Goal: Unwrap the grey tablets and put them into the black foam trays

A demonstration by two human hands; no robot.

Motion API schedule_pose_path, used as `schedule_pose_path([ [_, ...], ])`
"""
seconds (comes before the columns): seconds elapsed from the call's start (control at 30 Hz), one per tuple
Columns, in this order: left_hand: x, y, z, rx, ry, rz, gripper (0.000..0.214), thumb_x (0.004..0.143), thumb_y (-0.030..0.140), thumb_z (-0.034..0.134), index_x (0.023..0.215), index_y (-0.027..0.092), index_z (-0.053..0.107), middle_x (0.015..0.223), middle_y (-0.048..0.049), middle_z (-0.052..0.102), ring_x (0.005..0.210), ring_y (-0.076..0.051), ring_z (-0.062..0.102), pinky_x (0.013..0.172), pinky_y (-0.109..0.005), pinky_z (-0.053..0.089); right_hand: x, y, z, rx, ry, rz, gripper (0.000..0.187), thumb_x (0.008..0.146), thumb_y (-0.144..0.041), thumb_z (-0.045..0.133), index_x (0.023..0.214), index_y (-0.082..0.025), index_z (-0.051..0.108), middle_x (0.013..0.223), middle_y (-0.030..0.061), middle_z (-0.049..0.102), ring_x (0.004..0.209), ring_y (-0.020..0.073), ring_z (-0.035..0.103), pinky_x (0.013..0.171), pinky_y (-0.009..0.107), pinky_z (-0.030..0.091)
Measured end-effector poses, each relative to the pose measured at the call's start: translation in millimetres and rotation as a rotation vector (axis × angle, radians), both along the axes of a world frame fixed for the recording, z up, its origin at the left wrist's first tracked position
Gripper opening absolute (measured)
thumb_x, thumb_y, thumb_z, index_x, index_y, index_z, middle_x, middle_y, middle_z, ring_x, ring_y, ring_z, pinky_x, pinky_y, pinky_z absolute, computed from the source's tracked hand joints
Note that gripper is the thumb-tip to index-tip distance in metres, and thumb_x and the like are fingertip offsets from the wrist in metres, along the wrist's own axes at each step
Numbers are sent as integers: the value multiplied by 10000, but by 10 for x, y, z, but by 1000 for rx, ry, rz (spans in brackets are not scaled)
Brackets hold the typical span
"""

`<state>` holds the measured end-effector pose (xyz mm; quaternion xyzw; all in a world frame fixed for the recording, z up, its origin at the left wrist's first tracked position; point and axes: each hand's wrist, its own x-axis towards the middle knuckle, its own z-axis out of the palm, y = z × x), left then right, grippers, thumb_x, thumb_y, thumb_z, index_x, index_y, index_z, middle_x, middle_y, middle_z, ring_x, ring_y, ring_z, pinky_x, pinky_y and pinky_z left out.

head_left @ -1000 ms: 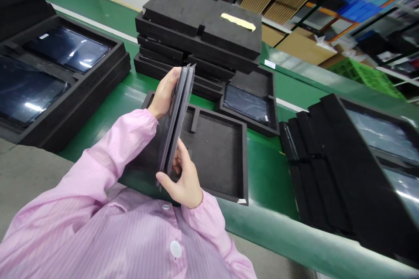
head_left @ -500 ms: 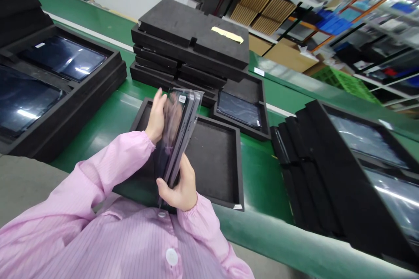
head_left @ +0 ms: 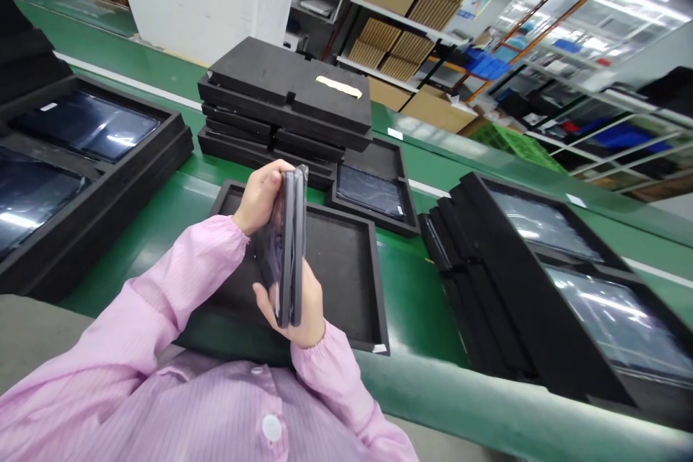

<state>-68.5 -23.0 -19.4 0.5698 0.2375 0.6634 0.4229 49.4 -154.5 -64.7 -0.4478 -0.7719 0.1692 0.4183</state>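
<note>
Two tablets (head_left: pixel 293 245), pressed together face to back and stood on edge, are held between my hands. My left hand (head_left: pixel 260 195) grips their far end, fingers bent over the top corner. Around the near end, my right hand (head_left: pixel 302 307) wraps with its thumb on the left side. Clear film shows at the far corner of the tablets. Below them on the green bench lies a black foam tray (head_left: pixel 346 267), partly hidden by my hands and the tablets.
Stacked black foam trays (head_left: pixel 286 79) stand behind, beside a tray holding one tablet (head_left: pixel 369 190). At left, a tray holds tablets (head_left: pixel 89 123). A tilted stack of trays (head_left: pixel 520 281) with tablets is at right. Shelves with cartons (head_left: pixel 401 36) stand beyond the green bench (head_left: pixel 411 289).
The tablets have turned so their narrow edges face me, and the left hand's fingers have closed over the far end. The head view has shifted to the right and slightly up.
</note>
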Motion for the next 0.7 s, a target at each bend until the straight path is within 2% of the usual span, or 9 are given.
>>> schedule_pose_path([
  [0.13,-12,70,-34,-46,-23,42,666,758,858,420,637,214,541,600,-9,463,553,-147,396,548,-323,301,-50,-36,113,101,36,-31,622,838,-331,638,1404,-176,431,707,35,568,638,227,577,576,356,548],
  [0.27,-26,60,-20,-74,-18,35,664,745,867,423,626,221,521,608,-15,469,568,-154,403,558,-330,320,-54,-72,129,108,56,-9,698,839,-349,640,1462,-179,374,865,83,651,751,248,640,664,366,578],
  [0.37,-24,28,-25,-67,-29,8,653,758,856,424,631,222,516,593,-11,455,551,-151,397,543,-331,318,-50,-113,165,104,114,24,760,830,-393,643,1495,-177,346,919,97,660,738,246,643,660,367,573],
  [0.5,-7,-10,-18,-23,-33,-19,627,789,820,437,639,220,536,572,-8,449,527,-147,385,514,-326,300,-48,-201,249,96,204,58,804,859,-549,568,1522,-169,319,818,67,618,661,230,604,612,372,545],
  [0.6,9,-34,1,-11,-20,-15,634,783,825,438,633,218,544,572,-12,459,529,-148,390,509,-325,295,-35,-269,288,41,250,23,838,860,-671,493,1512,-164,351,736,32,548,578,199,530,510,350,482],
  [0.7,27,-52,14,-7,1,-5,649,768,840,437,629,215,543,578,-12,472,534,-148,407,519,-324,314,-11,-308,319,-22,317,-4,789,864,-647,505,1487,-174,404,693,0,476,542,166,458,471,319,414],
])
